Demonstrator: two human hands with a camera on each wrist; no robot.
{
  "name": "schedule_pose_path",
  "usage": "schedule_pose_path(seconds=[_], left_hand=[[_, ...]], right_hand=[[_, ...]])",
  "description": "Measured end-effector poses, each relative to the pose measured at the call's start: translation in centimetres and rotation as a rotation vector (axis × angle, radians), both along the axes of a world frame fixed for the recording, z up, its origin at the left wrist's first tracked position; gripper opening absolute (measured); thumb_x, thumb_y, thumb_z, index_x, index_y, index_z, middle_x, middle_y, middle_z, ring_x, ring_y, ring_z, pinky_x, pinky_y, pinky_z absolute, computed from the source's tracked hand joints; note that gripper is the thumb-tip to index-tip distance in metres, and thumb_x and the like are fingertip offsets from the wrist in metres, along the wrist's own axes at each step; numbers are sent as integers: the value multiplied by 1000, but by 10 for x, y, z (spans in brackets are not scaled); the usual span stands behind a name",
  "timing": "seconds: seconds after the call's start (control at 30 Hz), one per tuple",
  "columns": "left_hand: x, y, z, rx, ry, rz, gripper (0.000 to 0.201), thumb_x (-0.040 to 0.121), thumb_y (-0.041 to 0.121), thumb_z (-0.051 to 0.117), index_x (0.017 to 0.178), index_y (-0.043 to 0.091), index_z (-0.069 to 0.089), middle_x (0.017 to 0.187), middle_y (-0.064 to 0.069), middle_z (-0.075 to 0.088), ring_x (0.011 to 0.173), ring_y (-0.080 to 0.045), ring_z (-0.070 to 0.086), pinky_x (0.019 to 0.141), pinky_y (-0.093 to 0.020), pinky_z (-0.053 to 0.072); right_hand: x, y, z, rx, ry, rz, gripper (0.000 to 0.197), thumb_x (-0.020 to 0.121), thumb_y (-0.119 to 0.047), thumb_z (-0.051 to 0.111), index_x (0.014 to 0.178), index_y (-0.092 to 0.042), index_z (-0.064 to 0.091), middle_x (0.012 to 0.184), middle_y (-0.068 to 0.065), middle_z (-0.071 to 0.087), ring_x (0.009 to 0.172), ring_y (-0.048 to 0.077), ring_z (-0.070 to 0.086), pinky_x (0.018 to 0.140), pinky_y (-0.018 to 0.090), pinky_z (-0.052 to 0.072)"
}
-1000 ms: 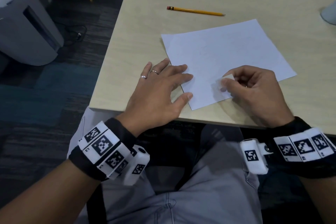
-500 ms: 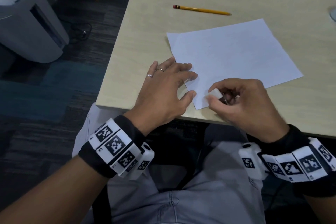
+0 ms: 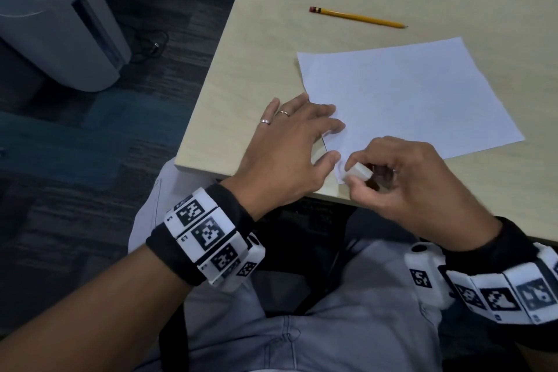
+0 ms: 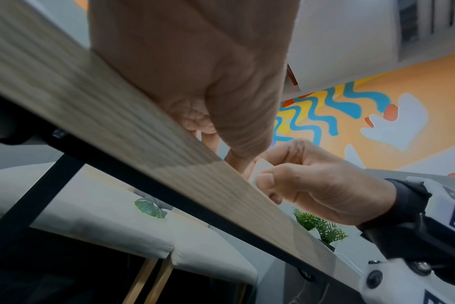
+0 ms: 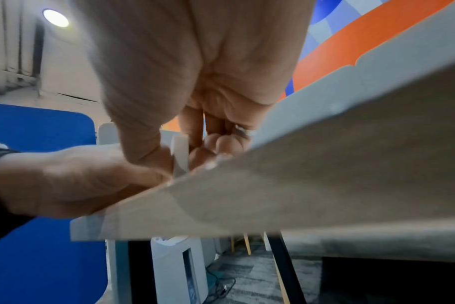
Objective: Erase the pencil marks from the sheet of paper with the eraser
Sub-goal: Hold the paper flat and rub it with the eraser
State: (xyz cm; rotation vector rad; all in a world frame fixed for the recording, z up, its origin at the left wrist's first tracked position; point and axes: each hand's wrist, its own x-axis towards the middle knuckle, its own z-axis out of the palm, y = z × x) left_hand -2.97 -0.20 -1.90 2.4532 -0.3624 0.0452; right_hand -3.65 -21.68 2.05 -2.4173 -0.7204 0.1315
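Right hand [image 3: 404, 181] pinches eraser [image 3: 357, 171] at paper's [image 3: 407, 100] near corner (bench [image 3: 241, 75] edge); left hand [image 3: 290, 148], fingers flat, presses paper beside it.

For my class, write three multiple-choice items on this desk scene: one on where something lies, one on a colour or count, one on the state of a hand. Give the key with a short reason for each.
1. Where does the pencil lie?
A. On the sheet
B. On the table beyond the sheet of paper, apart from it
C. In the right hand

2. How many rings show on the left hand?
A. None
B. Two
C. Four

3. What is the right hand doing?
A. Lying flat and open
B. Holding the pencil
C. Pinching the white eraser at the sheet's near corner

Key: B, the pencil rests on bare table past the sheet's far edge; B, two bands show on two fingers; C, thumb and fingers close round the eraser.
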Motion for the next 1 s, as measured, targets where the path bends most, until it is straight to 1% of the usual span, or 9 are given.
schedule_pose_path(seconds=[0.13,0.2,0.33,0.4,0.53,0.7,0.83,0.93,1.0], left_hand=[[0,-1,-1,-4,-8,8,43,96,49,64,138,41,61,156,23,47,157,-11,23,130,-44,2],[0,0,-1,-5,-6,3,43,96,48,64,138,41,61,156,23,47,157,-11,23,130,-43,2],[0,2,-1,13,-9,-19,48,94,54,64,141,42,59,158,23,44,158,-11,19,131,-43,1],[-1,2,0,30,15,-31,59,90,64,65,144,43,57,160,23,41,159,-10,16,131,-43,0],[0,3,4,48,51,-57,75,81,79,55,148,44,54,163,24,36,159,-8,13,131,-42,-3],[1,4,7,50,81,-72,73,85,72,69,149,44,51,165,23,33,160,-8,7,130,-41,-7],[1,3,6,68,78,-73,72,86,73,67,150,45,49,165,23,32,160,-8,7,130,-43,-6],[1,2,5,71,77,-72,73,86,74,67,150,44,50,165,23,32,160,-9,7,130,-44,-5],[1,2,6,68,74,-71,73,86,73,67,151,44,49,165,22,33,161,-10,7,130,-46,-5]], right_hand=[[0,5,1,-3,-62,26,6,92,-15,81,93,-20,77,73,-14,52,72,11,52,68,18,37],[-1,1,1,-17,-16,61,7,91,-17,82,93,-22,77,73,-14,52,71,13,52,68,20,38],[0,-14,11,207,73,-172,4,94,-24,79,98,-22,79,83,4,65,75,22,58,68,20,48],[2,-9,6,213,43,-217,5,97,-27,75,100,-24,78,86,3,67,78,23,60,68,25,51],[-5,5,-10,133,34,-122,10,98,-19,75,89,-23,77,77,-2,65,71,21,58,66,38,49],[5,-17,-4,178,104,-258,13,92,-12,78,81,-20,78,69,5,63,61,20,51,64,42,48],[-4,2,-4,230,114,-186,12,93,-13,80,82,-18,79,68,1,62,60,13,49,59,35,45],[5,-7,-5,209,164,-230,11,93,-14,79,82,-12,78,66,11,59,61,31,49,60,46,46],[12,-16,-3,189,133,-288,10,92,-14,79,82,-14,78,65,10,61,61,32,51,62,47,49]])
